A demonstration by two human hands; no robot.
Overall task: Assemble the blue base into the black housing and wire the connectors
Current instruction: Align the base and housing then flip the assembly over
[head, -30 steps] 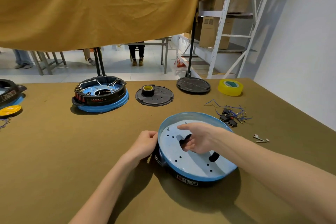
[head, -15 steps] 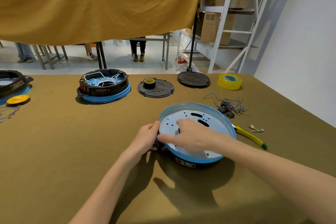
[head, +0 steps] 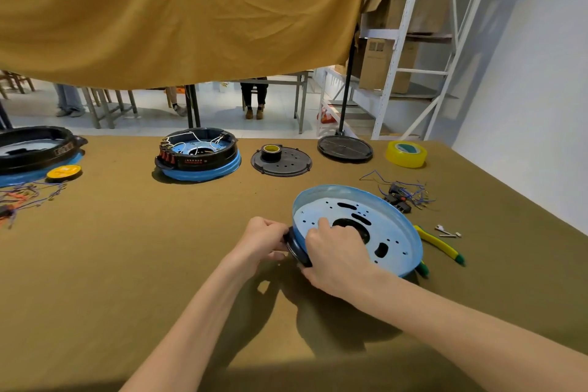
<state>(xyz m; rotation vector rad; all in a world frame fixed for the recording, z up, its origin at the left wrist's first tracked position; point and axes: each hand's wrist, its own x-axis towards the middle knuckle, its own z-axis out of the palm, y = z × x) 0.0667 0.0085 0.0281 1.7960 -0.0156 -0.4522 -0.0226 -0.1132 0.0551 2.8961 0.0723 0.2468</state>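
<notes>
the left hand [head: 265, 237] gripped the black housing [head: 297, 248] rim to steady it while the right hand [head: 337, 251] clasped the tilted blue base [head: 391, 232], likely seating it.

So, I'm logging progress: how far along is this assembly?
Early. Both the left hand and right hand grip the blue base and black housing, apparently fitting them together. The loose connectors lie unwired beside them.

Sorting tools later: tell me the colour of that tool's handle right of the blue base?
Yellow with green tips, seen in the head view.
</notes>
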